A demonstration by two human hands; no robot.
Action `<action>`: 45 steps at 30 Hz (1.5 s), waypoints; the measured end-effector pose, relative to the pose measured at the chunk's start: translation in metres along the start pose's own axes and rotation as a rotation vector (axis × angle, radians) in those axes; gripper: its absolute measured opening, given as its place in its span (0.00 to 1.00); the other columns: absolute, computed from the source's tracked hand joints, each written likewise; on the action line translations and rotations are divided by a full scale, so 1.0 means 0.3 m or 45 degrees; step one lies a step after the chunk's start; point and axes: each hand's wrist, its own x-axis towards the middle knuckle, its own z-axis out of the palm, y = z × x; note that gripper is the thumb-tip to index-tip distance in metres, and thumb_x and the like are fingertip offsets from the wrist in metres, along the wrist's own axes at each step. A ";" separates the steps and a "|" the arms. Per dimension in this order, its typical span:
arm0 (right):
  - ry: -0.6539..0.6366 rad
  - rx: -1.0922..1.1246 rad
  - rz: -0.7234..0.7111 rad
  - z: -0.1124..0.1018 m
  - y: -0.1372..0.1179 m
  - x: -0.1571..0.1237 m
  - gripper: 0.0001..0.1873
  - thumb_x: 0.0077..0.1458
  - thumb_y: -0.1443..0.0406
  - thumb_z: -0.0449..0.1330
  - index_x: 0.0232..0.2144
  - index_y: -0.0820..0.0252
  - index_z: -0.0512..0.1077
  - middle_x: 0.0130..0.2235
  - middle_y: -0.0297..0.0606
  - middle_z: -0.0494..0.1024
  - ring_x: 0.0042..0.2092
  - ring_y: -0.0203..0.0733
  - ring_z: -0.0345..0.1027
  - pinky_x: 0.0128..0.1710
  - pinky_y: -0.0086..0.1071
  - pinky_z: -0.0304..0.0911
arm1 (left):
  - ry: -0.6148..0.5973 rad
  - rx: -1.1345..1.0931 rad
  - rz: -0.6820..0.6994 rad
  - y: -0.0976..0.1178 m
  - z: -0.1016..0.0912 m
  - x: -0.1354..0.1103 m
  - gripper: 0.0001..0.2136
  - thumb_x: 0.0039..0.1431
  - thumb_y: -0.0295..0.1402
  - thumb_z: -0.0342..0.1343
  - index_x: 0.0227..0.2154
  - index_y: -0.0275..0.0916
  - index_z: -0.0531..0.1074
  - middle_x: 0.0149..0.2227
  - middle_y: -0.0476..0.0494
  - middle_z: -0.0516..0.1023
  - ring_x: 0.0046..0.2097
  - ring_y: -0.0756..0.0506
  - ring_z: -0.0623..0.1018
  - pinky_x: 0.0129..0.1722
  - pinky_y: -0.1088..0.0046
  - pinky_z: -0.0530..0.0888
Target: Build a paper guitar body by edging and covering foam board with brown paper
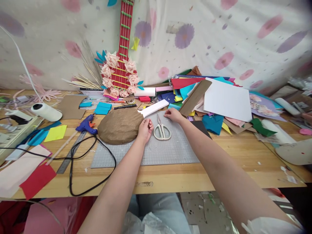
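Note:
My left hand (145, 130) is closed, its fingers curled at the right edge of an oval body covered in wrinkled brown paper (119, 126). Whatever those fingers may hold is too small to make out. From the body's upper right end a white strip (156, 108) sticks out. My right hand (172, 115) hovers at or just over the grey cutting mat (168, 152), fingertips pinched together, and I cannot see what is between them. Between my two hands lie scissors with pale handles (162, 132), blades nearly together and pointing away from me.
Left of the brown body lie a blue glue gun (87, 125) with a looping black cord and a metal ruler (70, 156). A red paper guitar (122, 71) with pink flowers leans on the curtain. Coloured paper and white board (226, 100) pile up at right.

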 end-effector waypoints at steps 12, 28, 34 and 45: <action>-0.004 0.258 -0.043 -0.006 -0.035 -0.004 0.09 0.52 0.61 0.53 0.27 0.61 0.68 0.27 0.33 0.71 0.28 0.34 0.60 0.31 0.28 0.56 | -0.006 -0.005 0.006 -0.004 -0.004 0.004 0.08 0.55 0.29 0.56 0.24 0.35 0.63 0.20 0.55 0.61 0.20 0.59 0.60 0.18 0.85 0.56; 0.003 -0.114 0.023 0.027 -0.058 -0.009 0.06 0.51 0.65 0.57 0.24 0.61 0.69 0.31 0.40 0.74 0.33 0.38 0.64 0.32 0.29 0.55 | 0.011 0.008 0.000 0.002 0.008 -0.007 0.09 0.55 0.29 0.56 0.23 0.35 0.62 0.20 0.55 0.60 0.20 0.59 0.59 0.18 0.84 0.56; -0.011 0.154 0.022 -0.015 -0.074 0.016 0.08 0.52 0.63 0.55 0.27 0.62 0.69 0.28 0.34 0.72 0.29 0.34 0.61 0.30 0.28 0.55 | 0.004 0.011 0.003 -0.002 0.003 -0.002 0.09 0.55 0.29 0.56 0.24 0.35 0.62 0.20 0.55 0.60 0.20 0.59 0.59 0.19 0.85 0.56; -0.017 -0.366 -0.023 0.023 -0.054 -0.026 0.07 0.54 0.66 0.55 0.31 0.64 0.72 0.41 0.47 0.74 0.42 0.43 0.65 0.40 0.32 0.56 | 0.007 -0.009 0.013 -0.002 0.003 -0.002 0.08 0.56 0.28 0.55 0.23 0.35 0.63 0.20 0.54 0.61 0.20 0.58 0.60 0.19 0.84 0.55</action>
